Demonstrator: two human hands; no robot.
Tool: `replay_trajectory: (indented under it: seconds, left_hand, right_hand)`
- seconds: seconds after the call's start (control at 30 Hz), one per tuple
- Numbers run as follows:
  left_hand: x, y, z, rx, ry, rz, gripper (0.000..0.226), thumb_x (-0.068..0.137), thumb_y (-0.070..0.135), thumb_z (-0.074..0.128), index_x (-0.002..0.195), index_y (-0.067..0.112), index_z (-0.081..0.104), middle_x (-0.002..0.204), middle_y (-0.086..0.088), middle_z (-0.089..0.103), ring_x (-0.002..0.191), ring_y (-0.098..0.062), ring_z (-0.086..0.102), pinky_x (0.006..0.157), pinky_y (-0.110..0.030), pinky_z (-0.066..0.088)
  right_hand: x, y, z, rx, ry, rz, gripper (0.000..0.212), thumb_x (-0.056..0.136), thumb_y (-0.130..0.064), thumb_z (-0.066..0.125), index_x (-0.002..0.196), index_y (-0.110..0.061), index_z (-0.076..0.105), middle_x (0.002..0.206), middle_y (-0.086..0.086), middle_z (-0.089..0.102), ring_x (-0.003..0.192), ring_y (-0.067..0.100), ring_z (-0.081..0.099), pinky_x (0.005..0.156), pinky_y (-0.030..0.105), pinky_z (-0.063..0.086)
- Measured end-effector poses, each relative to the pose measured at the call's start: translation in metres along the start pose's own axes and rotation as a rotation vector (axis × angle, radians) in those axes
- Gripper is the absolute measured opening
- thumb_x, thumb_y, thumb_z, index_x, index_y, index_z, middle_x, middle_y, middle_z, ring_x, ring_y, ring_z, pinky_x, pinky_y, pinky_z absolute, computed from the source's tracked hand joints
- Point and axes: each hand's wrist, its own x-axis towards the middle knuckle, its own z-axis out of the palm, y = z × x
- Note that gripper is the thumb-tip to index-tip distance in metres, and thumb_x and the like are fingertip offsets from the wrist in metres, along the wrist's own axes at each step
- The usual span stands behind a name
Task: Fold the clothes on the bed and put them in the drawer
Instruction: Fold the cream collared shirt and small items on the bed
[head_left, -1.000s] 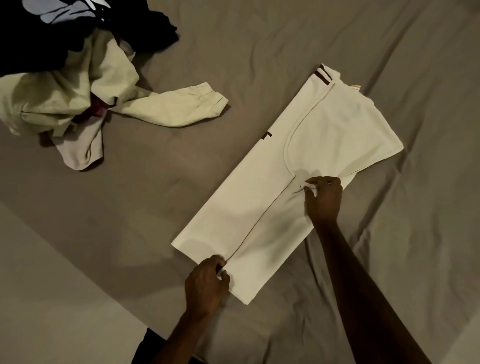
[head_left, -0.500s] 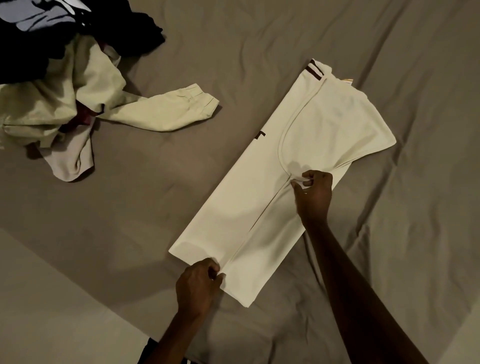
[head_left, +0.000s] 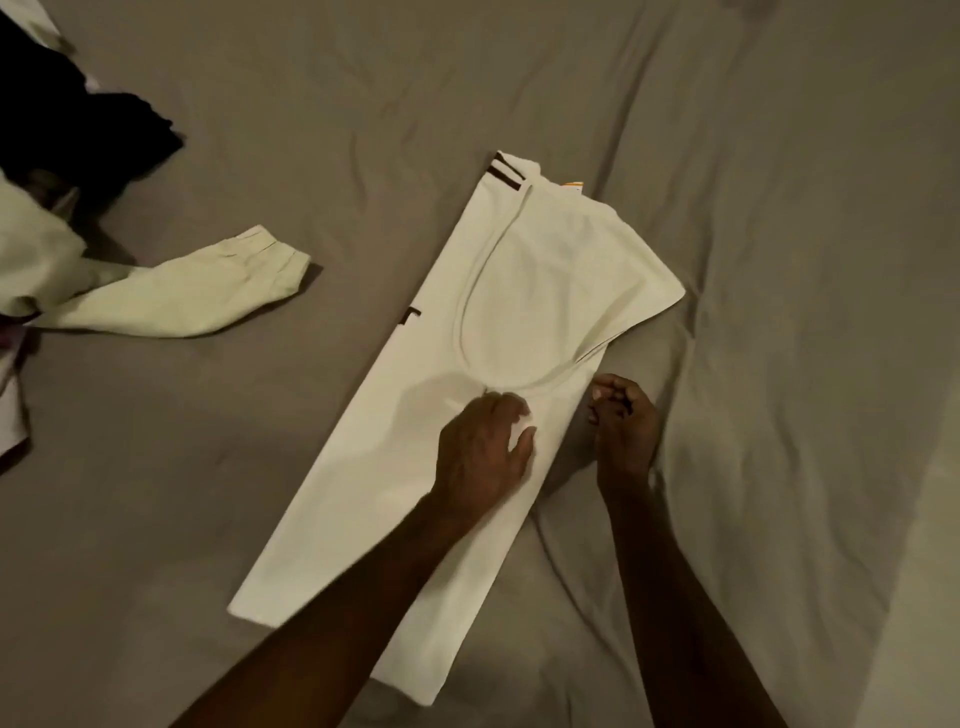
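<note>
Fold stage: white shirt (head_left: 519, 322) folded lengthwise only.
Left hand (head_left: 480, 447) presses flat; right hand (head_left: 621, 421) curled, empty (unfolded pile (head_left: 78, 270) remains; drawer unseen).

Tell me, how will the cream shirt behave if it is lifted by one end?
The cream shirt looks thin and lies flat, so it would probably droop and unfold. It likely weighs little. On the wrinkled bed sheet it may drag rather than slide.
</note>
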Motion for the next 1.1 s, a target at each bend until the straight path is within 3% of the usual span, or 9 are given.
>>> replay_trajectory:
  seconds: [0.17, 0.27, 0.37, 0.47, 0.63, 0.73, 0.83, 1.0, 1.1]
  left_hand:
    - [0.115, 0.025, 0.048, 0.047, -0.108, 0.108, 0.038, 0.085, 0.046, 0.071, 0.109, 0.017, 0.062, 0.094, -0.001, 0.066, 0.085, -0.023, 0.065, 0.067, -0.037, 0.053]
    - [0.147, 0.044, 0.076, 0.169, -0.212, 0.183, 0.040, 0.084, 0.042, 0.068, 0.108, 0.011, 0.060, 0.095, -0.008, 0.063, 0.085, -0.030, 0.063, 0.064, -0.037, 0.048]
    - [0.169, 0.054, 0.091, 0.237, -0.205, 0.277, 0.040, 0.082, 0.037, 0.068, 0.110, 0.009, 0.059, 0.096, -0.010, 0.060, 0.084, -0.032, 0.062, 0.062, -0.038, 0.047]
    - [0.190, 0.060, 0.100, 0.313, -0.287, 0.266, 0.061, 0.077, 0.046, 0.077, 0.121, 0.011, 0.055, 0.107, -0.009, 0.060, 0.091, -0.028, 0.061, 0.068, -0.039, 0.049]
    - [0.211, 0.060, 0.117, 0.293, -0.178, 0.324, 0.045, 0.068, 0.011, 0.083, 0.108, 0.000, 0.065, 0.075, -0.012, 0.065, 0.063, -0.033, 0.067, 0.051, -0.034, 0.044]
    - [0.232, 0.062, 0.113, 0.170, -0.096, 0.046, 0.035, 0.085, 0.025, 0.071, 0.114, 0.007, 0.063, 0.093, -0.011, 0.072, 0.088, -0.032, 0.069, 0.073, -0.039, 0.052]
    - [0.250, 0.052, 0.108, -0.014, -0.086, -0.178, 0.022, 0.086, 0.025, 0.065, 0.100, 0.008, 0.068, 0.095, -0.008, 0.074, 0.094, -0.030, 0.069, 0.081, -0.037, 0.053]
    - [0.255, 0.055, 0.109, 0.007, -0.178, -0.118, 0.057, 0.084, 0.073, 0.060, 0.102, 0.020, 0.067, 0.089, 0.006, 0.074, 0.086, -0.016, 0.066, 0.076, -0.034, 0.049]
    - [0.261, 0.059, 0.116, 0.130, -0.214, -0.045, 0.056, 0.079, 0.069, 0.070, 0.104, 0.019, 0.064, 0.093, 0.003, 0.073, 0.091, -0.021, 0.068, 0.071, -0.033, 0.047]
  right_hand:
    - [0.033, 0.011, -0.004, -0.041, -0.173, -0.036, 0.041, 0.090, -0.027, 0.069, 0.127, -0.045, 0.069, 0.083, -0.010, 0.066, 0.069, 0.009, 0.056, 0.069, 0.034, 0.047]
    - [0.038, 0.019, -0.005, -0.040, -0.206, -0.063, 0.045, 0.088, -0.025, 0.063, 0.133, -0.029, 0.067, 0.091, -0.011, 0.068, 0.074, 0.004, 0.059, 0.071, 0.031, 0.051]
    - [0.041, 0.030, -0.003, -0.222, -0.175, -0.111, 0.036, 0.084, -0.030, 0.070, 0.120, -0.033, 0.068, 0.097, -0.005, 0.066, 0.081, 0.015, 0.067, 0.075, 0.048, 0.061]
    - [0.035, 0.035, 0.003, -0.229, -0.170, -0.191, 0.044, 0.089, -0.010, 0.069, 0.132, -0.017, 0.067, 0.099, 0.003, 0.055, 0.081, 0.018, 0.060, 0.078, 0.038, 0.055]
    - [0.033, 0.033, 0.006, -0.303, -0.165, -0.194, 0.063, 0.090, -0.026, 0.057, 0.153, -0.029, 0.048, 0.103, 0.001, 0.051, 0.088, 0.020, 0.059, 0.086, 0.037, 0.056]
    - [0.034, 0.032, 0.000, -0.230, -0.185, -0.224, 0.069, 0.092, -0.027, 0.063, 0.154, -0.047, 0.041, 0.099, -0.003, 0.051, 0.084, 0.010, 0.059, 0.086, 0.026, 0.055]
    - [0.033, 0.031, -0.001, -0.172, -0.190, -0.252, 0.073, 0.091, -0.016, 0.071, 0.153, -0.044, 0.044, 0.096, -0.003, 0.050, 0.082, 0.010, 0.059, 0.086, 0.018, 0.052]
    - [0.032, 0.035, 0.002, -0.213, -0.174, -0.249, 0.075, 0.089, -0.023, 0.071, 0.152, -0.051, 0.042, 0.098, -0.005, 0.048, 0.086, 0.010, 0.058, 0.088, 0.025, 0.055]
    - [0.032, 0.035, 0.003, -0.232, -0.174, -0.265, 0.072, 0.089, -0.033, 0.068, 0.151, -0.057, 0.039, 0.098, -0.006, 0.047, 0.086, 0.012, 0.059, 0.086, 0.031, 0.057]
